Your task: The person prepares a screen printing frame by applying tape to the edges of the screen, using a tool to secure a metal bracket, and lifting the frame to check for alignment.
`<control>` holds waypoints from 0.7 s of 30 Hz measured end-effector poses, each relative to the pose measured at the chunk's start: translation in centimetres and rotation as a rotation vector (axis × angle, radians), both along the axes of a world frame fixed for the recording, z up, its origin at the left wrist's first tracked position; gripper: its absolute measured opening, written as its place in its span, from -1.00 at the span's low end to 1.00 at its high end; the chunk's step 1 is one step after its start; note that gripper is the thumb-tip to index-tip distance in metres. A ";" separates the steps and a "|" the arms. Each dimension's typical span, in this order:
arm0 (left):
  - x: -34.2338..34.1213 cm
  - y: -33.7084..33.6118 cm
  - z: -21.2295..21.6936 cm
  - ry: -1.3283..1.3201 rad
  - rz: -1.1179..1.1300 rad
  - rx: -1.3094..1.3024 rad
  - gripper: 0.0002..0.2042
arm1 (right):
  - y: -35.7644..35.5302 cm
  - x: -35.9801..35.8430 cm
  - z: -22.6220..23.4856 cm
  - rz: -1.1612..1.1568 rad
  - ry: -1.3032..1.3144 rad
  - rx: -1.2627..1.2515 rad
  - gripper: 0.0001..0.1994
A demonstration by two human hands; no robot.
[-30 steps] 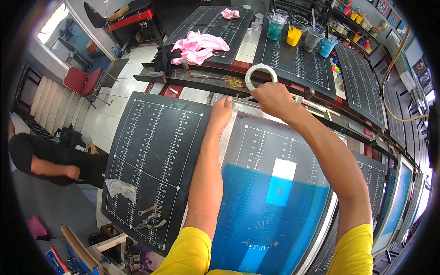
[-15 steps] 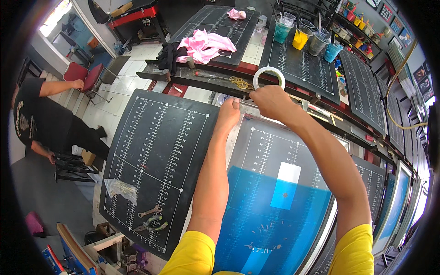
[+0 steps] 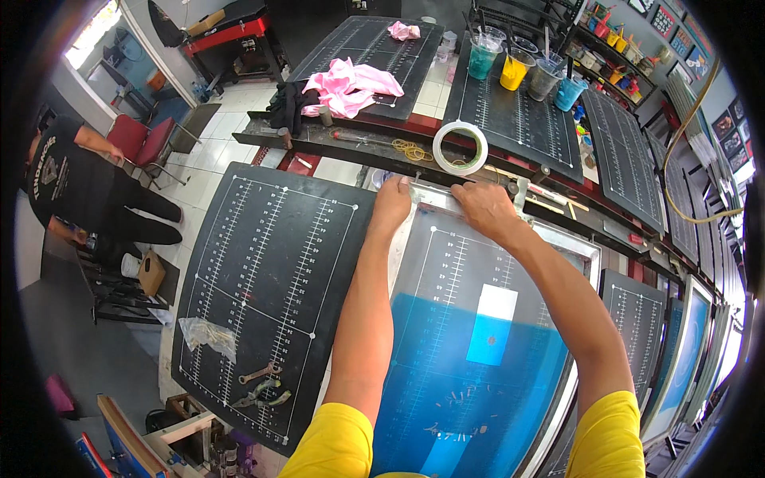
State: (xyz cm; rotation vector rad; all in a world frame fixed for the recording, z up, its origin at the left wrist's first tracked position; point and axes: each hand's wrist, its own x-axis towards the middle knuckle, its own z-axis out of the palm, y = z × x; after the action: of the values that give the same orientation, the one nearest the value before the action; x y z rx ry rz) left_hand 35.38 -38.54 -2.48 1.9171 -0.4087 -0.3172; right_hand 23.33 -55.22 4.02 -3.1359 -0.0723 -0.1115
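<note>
Since the earlier frames, the right hand has come clear of the white tape roll, and the co-worker has drawn in an arm that reached toward the red chair. Right hand: palm down, fingers curled under, at the far rail of the screen frame; forearm bent inward across the screen. Left hand: closed like a fist, thumb uppermost, near the frame's far left corner; forearm almost straight. Whether either hand pinches anything cannot be told. Tape roll: just beyond the right hand, its open ring facing the viewer; whether a strip joins the two is unclear. Screen mesh: blue over the nearer part, greyish and see-through beyond, with a pale rectangle crossing the boundary. Farther out, plastic cups hold teal, yellow, grey and blue contents, sticks projecting from them. To the left, a clear bag with small pale pieces lies on a black board, near a wrench and pliers.
</note>
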 end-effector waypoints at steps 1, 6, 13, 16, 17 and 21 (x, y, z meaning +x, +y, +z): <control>-0.1 -0.1 0.1 0.006 0.013 -0.009 -0.63 | 0.0 -0.1 0.1 -0.004 -0.007 0.007 -0.84; 0.6 0.0 0.0 0.008 -0.004 0.021 -0.65 | -0.3 0.4 1.1 -0.096 -0.014 0.015 -0.84; 0.4 -0.1 0.9 -0.045 0.031 0.036 -0.73 | -0.2 2.2 3.0 0.011 -0.055 -0.001 -0.84; 0.4 -0.5 1.1 -0.044 0.041 -0.096 -0.73 | -0.5 2.6 3.6 0.008 -0.041 -0.053 -0.84; 0.3 -0.6 1.1 -0.016 0.035 -0.057 -0.72 | -0.6 2.5 3.7 0.007 -0.041 -0.072 -0.84; -0.3 -0.3 1.4 0.021 0.015 0.021 -0.70 | 0.0 -0.3 3.9 -0.133 -0.209 0.218 -0.87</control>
State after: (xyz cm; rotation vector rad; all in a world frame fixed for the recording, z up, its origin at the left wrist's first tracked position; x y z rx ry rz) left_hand 35.12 -38.84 -1.09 1.9354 -0.3782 -0.3328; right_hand 23.07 -55.21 7.96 -2.8983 0.1392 -0.4171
